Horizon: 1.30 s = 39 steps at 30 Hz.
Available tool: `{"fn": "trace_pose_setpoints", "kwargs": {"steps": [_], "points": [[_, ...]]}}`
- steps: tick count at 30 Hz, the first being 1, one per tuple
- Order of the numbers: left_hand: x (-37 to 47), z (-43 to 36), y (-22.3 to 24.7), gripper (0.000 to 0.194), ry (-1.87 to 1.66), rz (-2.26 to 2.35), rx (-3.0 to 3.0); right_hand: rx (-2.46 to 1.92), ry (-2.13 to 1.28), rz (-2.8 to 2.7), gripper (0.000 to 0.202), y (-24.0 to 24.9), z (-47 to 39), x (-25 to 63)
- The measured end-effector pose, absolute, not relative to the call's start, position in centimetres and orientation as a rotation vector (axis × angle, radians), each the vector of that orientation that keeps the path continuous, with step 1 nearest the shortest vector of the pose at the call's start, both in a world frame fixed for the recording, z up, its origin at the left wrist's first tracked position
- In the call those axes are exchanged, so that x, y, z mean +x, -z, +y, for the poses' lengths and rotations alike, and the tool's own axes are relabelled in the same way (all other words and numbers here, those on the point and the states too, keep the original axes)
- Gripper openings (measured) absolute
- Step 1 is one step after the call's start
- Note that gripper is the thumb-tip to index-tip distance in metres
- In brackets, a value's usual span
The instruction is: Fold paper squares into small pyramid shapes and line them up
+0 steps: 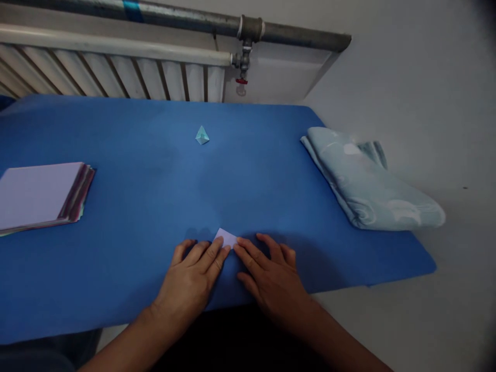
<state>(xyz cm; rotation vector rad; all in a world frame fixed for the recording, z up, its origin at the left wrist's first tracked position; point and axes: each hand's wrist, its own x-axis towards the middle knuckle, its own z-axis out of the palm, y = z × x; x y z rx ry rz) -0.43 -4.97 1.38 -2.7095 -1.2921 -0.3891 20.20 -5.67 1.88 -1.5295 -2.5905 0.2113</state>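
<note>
A small folded piece of pale lilac paper (227, 238) lies on the blue table near its front edge. My left hand (189, 279) holds it from the left, with the thumb and a fingertip pressed on it and the other fingers stretched over the table. My right hand (271, 274) touches the paper's right corner with its fingertips; its fingers are spread and its thumb is apart from the paper. Both hands cover part of the paper's edges. Farther back on the table stands a small light-blue folded paper piece (202, 135), pointed at the top.
On the left of the blue table (248, 175) lies a stack of paper sheets (39, 194), lilac on top. A folded pale-green cloth (368, 186) rests along the right side by the wall. Behind the table are a white radiator (116, 67) and a metal pipe (186, 18).
</note>
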Motion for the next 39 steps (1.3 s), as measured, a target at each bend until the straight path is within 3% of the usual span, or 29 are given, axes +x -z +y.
{"fn": "trace_pose_setpoints", "kwargs": {"steps": [18,26,31,39], "points": [[-3.1,-7.4,-1.4,0.054,0.158,-1.361,-2.606,-1.555,-0.263,-2.588,0.041,-2.4,-5.7,20.0],[-1.5,-7.3,-1.8,0.043,0.502,-1.435,-2.558,-1.509,-0.164,-2.583,0.039,-2.2,-6.0,19.9],[2.6,-6.6,-1.0,0.040,0.499,-1.454,-2.695,-1.496,-0.152,-2.569,0.040,-1.5,-6.0,19.9],[2.5,-6.4,-0.5,0.030,0.555,-1.467,-2.610,-1.545,-0.256,-2.525,0.037,-2.4,-5.7,21.2]]}}
